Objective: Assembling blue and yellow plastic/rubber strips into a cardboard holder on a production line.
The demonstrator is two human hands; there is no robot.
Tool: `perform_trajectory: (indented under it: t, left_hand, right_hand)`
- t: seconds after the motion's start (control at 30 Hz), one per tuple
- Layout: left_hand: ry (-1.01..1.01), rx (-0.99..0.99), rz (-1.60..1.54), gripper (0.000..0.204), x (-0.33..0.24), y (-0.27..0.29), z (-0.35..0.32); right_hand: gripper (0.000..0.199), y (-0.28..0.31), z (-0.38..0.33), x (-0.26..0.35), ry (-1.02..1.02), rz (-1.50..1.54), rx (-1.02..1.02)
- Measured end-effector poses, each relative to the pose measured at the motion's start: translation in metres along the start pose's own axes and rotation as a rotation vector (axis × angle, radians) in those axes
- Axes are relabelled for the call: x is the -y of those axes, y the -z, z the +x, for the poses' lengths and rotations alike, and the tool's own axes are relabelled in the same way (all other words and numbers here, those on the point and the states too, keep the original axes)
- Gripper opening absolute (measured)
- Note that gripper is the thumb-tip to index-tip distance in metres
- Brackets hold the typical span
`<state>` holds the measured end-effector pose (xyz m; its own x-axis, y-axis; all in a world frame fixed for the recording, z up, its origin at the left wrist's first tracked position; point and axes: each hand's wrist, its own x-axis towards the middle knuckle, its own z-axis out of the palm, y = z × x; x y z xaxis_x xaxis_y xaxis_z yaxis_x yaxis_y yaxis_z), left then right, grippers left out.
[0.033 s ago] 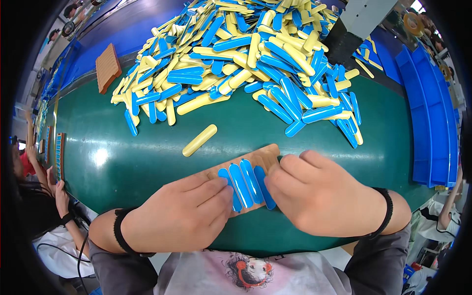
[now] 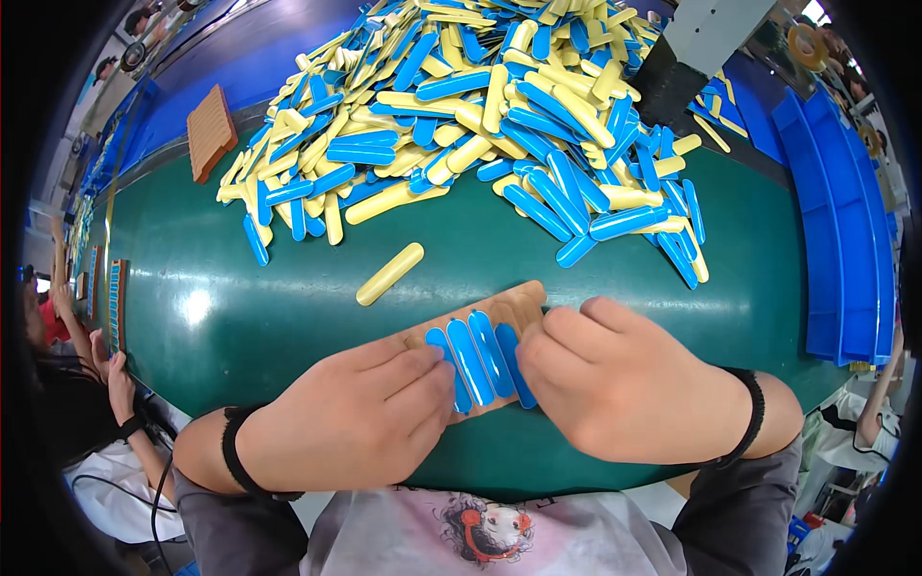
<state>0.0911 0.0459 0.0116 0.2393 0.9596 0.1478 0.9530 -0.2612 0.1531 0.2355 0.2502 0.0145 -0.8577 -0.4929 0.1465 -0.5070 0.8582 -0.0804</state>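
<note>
A grooved wooden block lies slanted on the green tabletop in front of me, with several round-ended blue strips side by side across it. My left hand is closed over the block's left end, its fingertips at the leftmost strip. On the other side, my right hand pinches the rightmost blue strip, which sits a little apart from its neighbours. The hands cover both ends of the block in part. Beyond it lies a single yellow strip.
A large heap of blue and yellow strips fills the far side. Another grooved wooden block rests at the far left, and blue bins stand at the right. A grey post rises behind the heap. A co-worker's hand shows at the left edge.
</note>
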Motion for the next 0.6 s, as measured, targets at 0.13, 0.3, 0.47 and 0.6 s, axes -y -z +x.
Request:
perform_trajectory:
  t: [0.13, 0.3, 0.47, 0.6]
  left_hand:
    - [-0.016, 0.055, -0.033, 0.017, 0.003, 0.004, 0.001]
    - [-0.036, 0.089, -0.071, 0.017, 0.009, 0.005, 0.004]
    - [-0.07, 0.023, -0.058, 0.017, -0.006, 0.003, 0.002]
    - [-0.113, -0.006, 0.01, 0.018, -0.014, -0.009, 0.004]
  right_hand:
    - [0.019, 0.0, 0.001, 0.002, 0.038, 0.001, 0.026]
    - [0.015, -0.004, 0.004, 0.006, 0.006, -0.008, -0.003]
    - [0.014, -0.01, 0.013, 0.003, 0.014, -0.054, -0.065]
    - [0.019, -0.012, 0.012, -0.003, -0.01, 0.008, -0.128]
